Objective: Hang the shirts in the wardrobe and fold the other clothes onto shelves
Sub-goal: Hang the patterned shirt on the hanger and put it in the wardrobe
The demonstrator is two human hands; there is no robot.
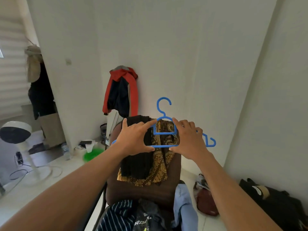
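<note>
Blue hanger (165,133) upright between left hand (135,139) and right hand (190,140).

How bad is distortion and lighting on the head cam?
Head view: heavy wide-angle bowing, the wall corner at right curves; soft daylight from the blinds at left, no glare; blue hanger, left hand and right hand look sharp.

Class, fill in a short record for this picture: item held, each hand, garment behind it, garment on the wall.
Held item: blue plastic hanger, hook up
Left hand: grips hanger's left side
Right hand: grips hanger's right side
Behind hanger: brown-and-gold patterned garment draped over brown chair back
On wall: red and navy jacket, hanging
</note>
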